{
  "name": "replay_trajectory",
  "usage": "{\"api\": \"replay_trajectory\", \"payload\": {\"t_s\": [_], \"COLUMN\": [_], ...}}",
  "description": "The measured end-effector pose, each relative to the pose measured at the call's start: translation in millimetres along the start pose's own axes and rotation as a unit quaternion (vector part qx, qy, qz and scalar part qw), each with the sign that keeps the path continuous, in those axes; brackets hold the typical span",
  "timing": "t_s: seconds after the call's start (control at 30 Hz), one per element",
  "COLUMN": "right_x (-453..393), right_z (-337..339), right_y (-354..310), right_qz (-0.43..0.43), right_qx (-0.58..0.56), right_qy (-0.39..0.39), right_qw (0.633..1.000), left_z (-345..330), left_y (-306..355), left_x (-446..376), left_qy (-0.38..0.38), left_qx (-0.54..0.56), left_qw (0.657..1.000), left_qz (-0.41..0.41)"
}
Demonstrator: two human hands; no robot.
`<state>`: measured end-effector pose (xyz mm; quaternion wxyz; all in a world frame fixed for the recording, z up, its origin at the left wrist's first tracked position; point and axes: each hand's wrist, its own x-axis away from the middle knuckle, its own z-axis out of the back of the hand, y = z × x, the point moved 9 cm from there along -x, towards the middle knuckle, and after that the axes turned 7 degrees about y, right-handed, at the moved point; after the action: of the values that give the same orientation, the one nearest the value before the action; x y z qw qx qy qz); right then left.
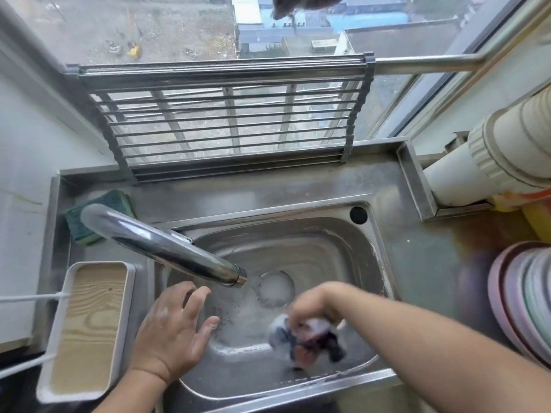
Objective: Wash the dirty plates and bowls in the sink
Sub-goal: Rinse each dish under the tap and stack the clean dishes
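Over the steel sink (301, 242) now, and both hands are down in the basin. The left hand (170, 326) hovers at the near left side, palm down, fingers straight and spread apart, flecks of suds on the knuckles, holding nothing. The right hand (310, 305) is curled down around a wet cloth (307, 341), a bunched white and dark rag, blurred, so exactly how each finger lies on it I cannot tell, but the hand grips it from above against the sink floor at the near right. Foamy water lies across the bottom, and the round drain (275, 289) sits in the middle, just beyond the right hand. The chrome tap (161, 244) swings in from the left, its spout ending above the basin between the two hands and the drain. The dishes are not in the basin: a stack of plates (524, 302), pink and pale green, stands on edge on the counter at the far right, well apart from both hands. A green sponge (98, 216) lies behind the tap on the sink's back ledge. A white tray with a wooden bottom (86, 329) rests on the left, just beside the left wrist. A roll-up metal rack (226, 120) leans against the window behind, and a white pipe (489, 162) runs along the right wall.
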<state>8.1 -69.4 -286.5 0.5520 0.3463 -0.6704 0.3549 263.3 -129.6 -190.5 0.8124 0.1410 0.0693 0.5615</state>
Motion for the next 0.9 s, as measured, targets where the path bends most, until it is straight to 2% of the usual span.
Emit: {"api": "replay_trajectory", "payload": {"t_s": [0.03, 0.07, 0.1, 0.13, 0.17, 0.2, 0.23, 0.3, 0.33, 0.43, 0.47, 0.5, 0.6, 0.67, 0.73, 0.77, 0.83, 0.9], "right_x": [4.8, 4.4, 7.4, 14.6, 27.9, 31.2, 23.2, -14.1, -26.7, -38.4, -40.7, -47.3, -54.9, -49.6, -53.7, -59.9, -83.5, -57.8], "right_z": [15.1, 41.7, 76.1, 113.0, 132.5, 135.7, 124.7, 78.2, 64.0, 69.6, 66.6, 53.8, -5.0, -35.0, -32.7, -47.1, -73.9, -55.4], "right_y": [6.3, 8.6, 3.6, -7.1, -14.3, -11.5, -5.5, 20.5, 33.3, 49.8, 51.1, 46.8, 1.4, -50.2, -108.3, -133.9, -169.9, -192.8], "right_qz": [-0.027, -0.029, -0.003, 0.031, 0.055, 0.068, 0.071, 0.032, 0.008, -0.014, -0.035, -0.055, 0.004, 0.096, 0.175, 0.217, 0.3, 0.348], "right_qx": [0.024, 0.077, 0.167, 0.248, 0.266, 0.252, 0.243, 0.263, 0.285, 0.265, 0.243, 0.238, 0.19, 0.125, 0.143, 0.169, 0.255, 0.32], "right_qy": [-0.019, 0.024, 0.137, 0.301, 0.44, 0.515, 0.511, 0.377, 0.346, 0.441, 0.444, 0.407, 0.277, 0.223, 0.266, 0.246, 0.243, 0.295], "right_qw": [0.999, 0.996, 0.976, 0.92, 0.856, 0.816, 0.821, 0.888, 0.894, 0.857, 0.862, 0.88, 0.942, 0.962, 0.937, 0.93, 0.887, 0.83], "left_z": [-0.3, -0.7, -1.2, -1.7, -1.8, -1.4, -1.1, -2.0, -2.0, -3.9, -3.7, -3.7, -1.9, 2.0, 2.0, 0.8, -2.0, -3.0], "left_y": [-0.6, -1.0, -1.2, -1.5, -1.4, -1.0, -1.2, -3.1, -3.5, -2.8, -2.5, -3.0, -2.9, -0.8, 1.8, 1.1, -1.6, -2.0], "left_x": [0.3, 0.2, -0.4, -0.8, -0.5, -0.8, -0.9, -0.9, -1.1, -0.3, -0.7, -0.8, -0.4, -2.0, -2.0, -0.8, -0.3, -1.2], "left_qy": [0.002, 0.001, -0.002, -0.002, 0.0, 0.002, 0.003, 0.002, 0.005, 0.012, 0.016, 0.02, 0.031, 0.049, 0.056, 0.058, 0.06, 0.063], "left_qx": [0.0, 0.002, 0.006, 0.009, 0.011, 0.011, 0.01, 0.006, 0.005, -0.005, -0.009, -0.014, -0.003, -0.005, -0.009, -0.012, -0.017, -0.018], "left_qw": [1.0, 1.0, 1.0, 1.0, 1.0, 1.0, 1.0, 1.0, 1.0, 1.0, 1.0, 1.0, 0.999, 0.999, 0.998, 0.998, 0.998, 0.998], "left_qz": [0.0, 0.001, 0.002, 0.001, -0.002, -0.005, -0.005, -0.005, -0.004, -0.007, -0.009, -0.01, -0.009, -0.013, -0.018, -0.017, -0.016, -0.016]}}
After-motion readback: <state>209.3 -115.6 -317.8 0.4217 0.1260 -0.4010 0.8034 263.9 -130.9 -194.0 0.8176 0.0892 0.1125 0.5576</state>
